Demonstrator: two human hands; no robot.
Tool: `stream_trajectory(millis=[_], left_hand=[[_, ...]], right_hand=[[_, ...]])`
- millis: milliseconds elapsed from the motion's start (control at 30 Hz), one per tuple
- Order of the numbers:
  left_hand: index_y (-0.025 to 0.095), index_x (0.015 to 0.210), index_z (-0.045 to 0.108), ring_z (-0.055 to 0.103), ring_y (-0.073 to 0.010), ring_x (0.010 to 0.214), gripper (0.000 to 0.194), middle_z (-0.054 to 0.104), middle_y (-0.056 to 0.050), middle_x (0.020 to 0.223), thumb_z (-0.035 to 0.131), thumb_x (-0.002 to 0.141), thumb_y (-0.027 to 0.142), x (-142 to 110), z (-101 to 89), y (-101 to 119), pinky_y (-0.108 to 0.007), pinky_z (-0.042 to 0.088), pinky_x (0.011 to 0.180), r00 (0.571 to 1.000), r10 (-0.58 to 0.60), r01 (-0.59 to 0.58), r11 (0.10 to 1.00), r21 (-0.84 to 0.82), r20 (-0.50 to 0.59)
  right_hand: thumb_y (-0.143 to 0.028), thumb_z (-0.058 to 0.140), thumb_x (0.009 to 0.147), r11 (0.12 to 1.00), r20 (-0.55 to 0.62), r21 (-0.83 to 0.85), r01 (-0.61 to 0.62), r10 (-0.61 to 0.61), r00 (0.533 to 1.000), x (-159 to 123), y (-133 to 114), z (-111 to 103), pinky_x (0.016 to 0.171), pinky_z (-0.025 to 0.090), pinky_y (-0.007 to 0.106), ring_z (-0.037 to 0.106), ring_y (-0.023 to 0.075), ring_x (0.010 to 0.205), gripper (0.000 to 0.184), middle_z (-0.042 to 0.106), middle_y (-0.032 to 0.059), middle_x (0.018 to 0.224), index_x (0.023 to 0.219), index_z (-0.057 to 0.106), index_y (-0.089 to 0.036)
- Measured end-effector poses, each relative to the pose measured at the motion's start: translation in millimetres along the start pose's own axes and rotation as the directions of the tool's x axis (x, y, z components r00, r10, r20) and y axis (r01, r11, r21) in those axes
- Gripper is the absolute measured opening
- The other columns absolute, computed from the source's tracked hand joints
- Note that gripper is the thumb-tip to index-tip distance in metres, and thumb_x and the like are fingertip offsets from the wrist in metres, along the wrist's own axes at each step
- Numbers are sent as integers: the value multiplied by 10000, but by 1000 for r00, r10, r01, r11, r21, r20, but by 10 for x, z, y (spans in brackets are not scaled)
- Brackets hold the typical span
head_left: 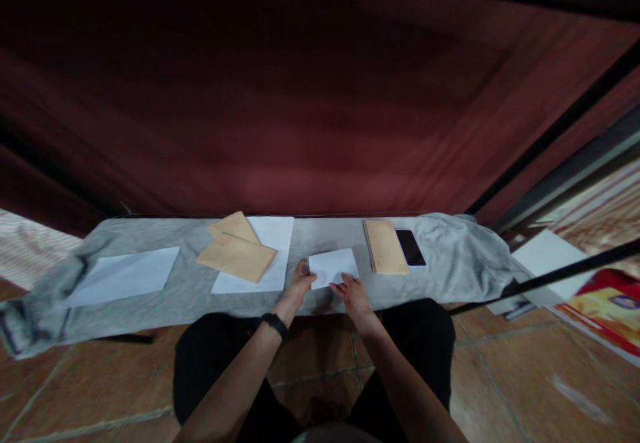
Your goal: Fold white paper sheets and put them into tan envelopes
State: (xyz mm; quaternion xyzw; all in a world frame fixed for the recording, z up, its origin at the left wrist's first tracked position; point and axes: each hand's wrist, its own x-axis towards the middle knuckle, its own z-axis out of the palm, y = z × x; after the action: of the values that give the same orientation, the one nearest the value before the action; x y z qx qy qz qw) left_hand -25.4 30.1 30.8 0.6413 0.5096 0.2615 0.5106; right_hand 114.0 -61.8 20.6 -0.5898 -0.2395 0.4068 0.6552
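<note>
Between my two hands is a small white sheet of paper (332,264), perhaps folded, just above the grey cloth. My left hand (301,279) pinches its left edge, thumb on top. At its lower right, my right hand (351,290) grips the edge with thumb and fingers. Left of it, two brown envelopes (239,256) lie overlapping on larger white paper (277,233). To the right sits a stack of brown envelopes (387,246), with a dark-screened phone (411,248) against its right side.
A grey cloth (450,256) covers the narrow table. Another white sheet (130,273) lies at its left end. A dark red panel (320,130) rises behind the table. Dark bars slope down at both sides, and a printed red and yellow item (607,306) is at the lower right.
</note>
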Motion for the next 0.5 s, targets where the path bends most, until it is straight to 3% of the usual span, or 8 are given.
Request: stream_trajectory(millis=[167,300,400,500], left_hand=[[127,1416,441,707,-205,833,647,722,-56,899,519,777,54,123,91,-46,-339,568,791,998,5,9,979,203,-67],[155,1351,536,641,-227,1119,590,660,-122,1209,481,778,26,82,92,-27,-367,491,1017,990,94,-52,932,359,-101],[123,1322,567,556,-268,1260,502,553,-173,1380,454,836,67,-36,141,-2,-420,401,1119,983,147,-82,890,448,-111],[123,1368,539,386,-300,1420,470,446,-171,1510,421,913,145,-110,233,4,-474,298,1184,970,237,-165,808,565,-56]], right_hand=[[-588,570,841,992,114,-88,-90,100,988,-135,41,-222,723,608,478,715,250,721,386,700,81,702,740,589,-216],[-554,499,883,961,184,-257,-105,155,971,-180,55,-370,643,592,471,708,265,647,431,721,136,716,804,673,-168],[-508,456,912,935,151,-353,-26,84,985,-119,54,-321,840,569,492,718,287,891,419,748,149,968,995,702,-180],[-434,433,947,840,175,-514,174,-95,980,-35,76,-165,1138,372,470,512,265,1325,441,601,124,1383,1264,633,-202]])
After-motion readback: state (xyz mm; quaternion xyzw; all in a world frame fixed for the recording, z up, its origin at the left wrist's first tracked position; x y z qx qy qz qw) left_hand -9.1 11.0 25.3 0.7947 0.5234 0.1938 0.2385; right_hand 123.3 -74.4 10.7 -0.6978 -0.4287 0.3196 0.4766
